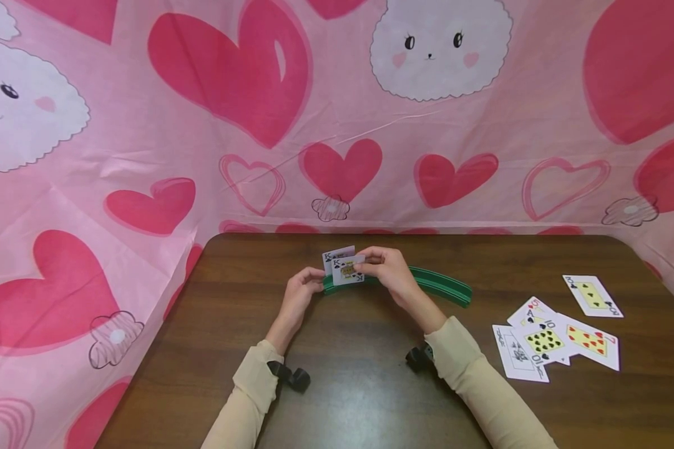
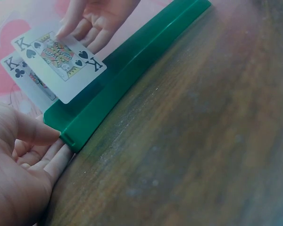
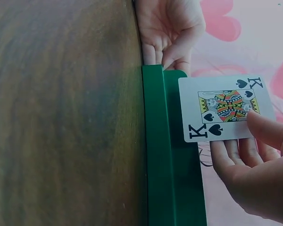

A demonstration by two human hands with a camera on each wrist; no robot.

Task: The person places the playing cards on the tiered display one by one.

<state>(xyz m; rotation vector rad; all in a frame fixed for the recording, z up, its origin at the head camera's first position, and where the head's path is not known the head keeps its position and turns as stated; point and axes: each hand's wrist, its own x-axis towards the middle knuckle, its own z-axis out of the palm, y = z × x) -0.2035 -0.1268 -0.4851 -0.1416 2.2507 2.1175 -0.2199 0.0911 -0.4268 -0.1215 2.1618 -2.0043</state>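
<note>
A curved green card holder point(image 1: 440, 285) lies on the table. My left hand point(image 1: 299, 296) grips its left end, thumb on top and fingers beneath, as the left wrist view shows. The king of clubs point(image 2: 26, 82) stands in the holder near that end, partly covered by another card. Between thumb and fingers, my right hand point(image 1: 392, 271) pinches this front card, the king of spades point(image 3: 226, 106). It is tilted just over the holder's groove; whether its lower edge touches the groove, I cannot tell.
On the right of the brown table point(image 1: 371, 386) lie several overlapping face-up cards, among them a ten of spades point(image 1: 543, 340), a seven of hearts point(image 1: 590, 340) and a joker point(image 1: 517, 355). Apart from them lies a single black-suited card point(image 1: 593, 295). A pink heart-patterned cloth point(image 1: 455, 125) hangs behind.
</note>
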